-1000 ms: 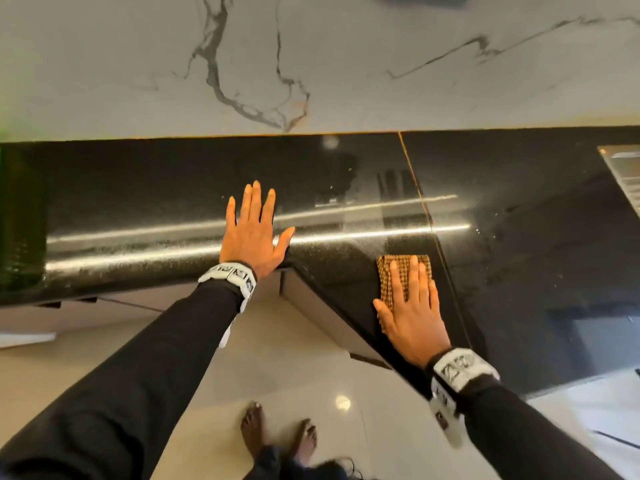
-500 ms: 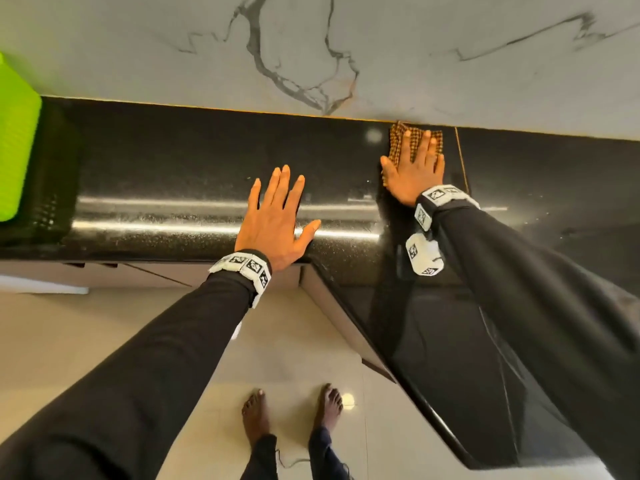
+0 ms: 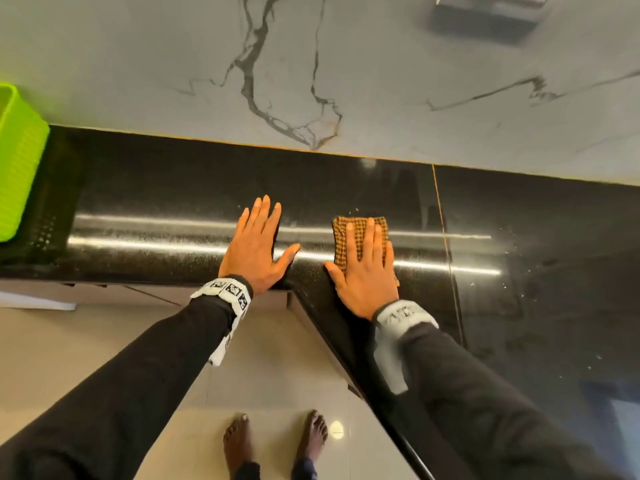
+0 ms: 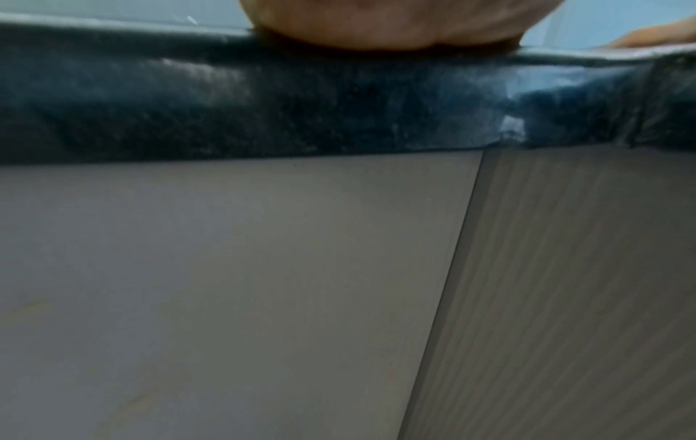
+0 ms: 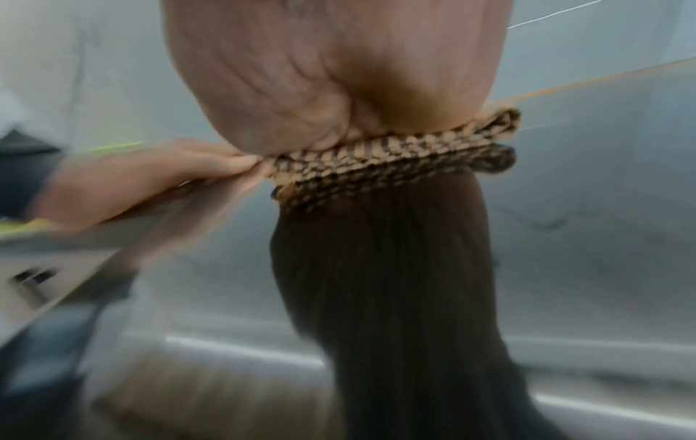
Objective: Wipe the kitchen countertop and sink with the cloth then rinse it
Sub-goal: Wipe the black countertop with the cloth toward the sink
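Note:
A folded orange-and-black checked cloth [image 3: 346,233] lies on the glossy black countertop [image 3: 156,202] near its inner corner. My right hand [image 3: 367,268] presses flat on the cloth with straight fingers; the cloth's far and left edges show past them. In the right wrist view the palm [image 5: 320,74] sits on the cloth [image 5: 395,160], blurred. My left hand [image 3: 256,247] rests flat on the bare counter just left of it, fingers spread, thumb out. The left wrist view shows the heel of that hand [image 4: 395,26] on the counter's front edge [image 4: 301,104]. No sink is in view.
A lime-green plastic basket [image 3: 17,161] stands on the counter at the far left. A grey veined marble wall [image 3: 311,64] backs the counter. A seam [image 3: 445,237] crosses the top right of the cloth. Bare feet [image 3: 277,441] stand on the beige floor below.
My right hand slid the cloth to the back wall, then drew it back toward the front edge. The left hand has stayed flat in place.

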`<state>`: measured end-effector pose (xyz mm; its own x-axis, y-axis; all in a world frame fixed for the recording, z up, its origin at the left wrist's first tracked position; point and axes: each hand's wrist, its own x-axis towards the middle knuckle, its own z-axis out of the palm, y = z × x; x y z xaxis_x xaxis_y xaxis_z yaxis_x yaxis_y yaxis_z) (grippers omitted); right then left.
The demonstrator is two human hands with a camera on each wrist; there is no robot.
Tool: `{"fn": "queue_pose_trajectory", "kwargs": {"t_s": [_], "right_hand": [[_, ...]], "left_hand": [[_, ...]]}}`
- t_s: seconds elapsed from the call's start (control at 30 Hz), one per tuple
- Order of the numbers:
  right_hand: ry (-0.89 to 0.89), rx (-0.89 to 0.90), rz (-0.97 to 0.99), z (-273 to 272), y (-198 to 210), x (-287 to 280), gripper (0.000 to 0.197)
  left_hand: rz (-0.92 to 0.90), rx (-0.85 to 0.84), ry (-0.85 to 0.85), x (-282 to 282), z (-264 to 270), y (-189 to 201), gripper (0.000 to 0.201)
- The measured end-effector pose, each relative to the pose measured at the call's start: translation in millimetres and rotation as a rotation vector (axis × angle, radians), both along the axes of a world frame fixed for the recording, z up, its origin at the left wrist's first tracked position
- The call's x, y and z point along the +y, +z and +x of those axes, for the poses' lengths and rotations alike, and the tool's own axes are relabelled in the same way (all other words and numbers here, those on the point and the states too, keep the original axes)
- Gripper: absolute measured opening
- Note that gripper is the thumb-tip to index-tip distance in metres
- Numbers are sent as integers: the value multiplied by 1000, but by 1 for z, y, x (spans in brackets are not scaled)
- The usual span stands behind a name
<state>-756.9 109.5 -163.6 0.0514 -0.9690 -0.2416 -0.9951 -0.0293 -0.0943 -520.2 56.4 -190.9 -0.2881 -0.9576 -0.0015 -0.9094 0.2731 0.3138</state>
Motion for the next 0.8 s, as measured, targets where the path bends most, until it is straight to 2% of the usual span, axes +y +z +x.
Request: {"fn": "queue_pose_trajectory", "kwargs": {"t_s": [0.1, 0.23, 0.37, 0.53, 0.63, 0.8], "right_hand": [[-8, -8, 85, -6, 3, -88, 90], [-50, -13, 131, -4, 15, -172, 94], [-14, -19, 131, 3, 11, -150, 91], [180, 7, 103, 28, 5, -109, 86], [331, 5, 105, 41, 7, -128, 87], [501, 9, 97, 81, 7, -170, 85]], "left_hand": [[-4, 87, 1, -2, -1, -1, 90], [-51, 58, -20, -16, 0, 2, 91], [-38, 15, 1, -9, 1, 1, 85], [-65, 47, 96, 0, -2, 6, 68], [-92, 115, 218, -2, 0, 7, 77], [-49, 135, 241, -7, -1, 1, 80]]}}
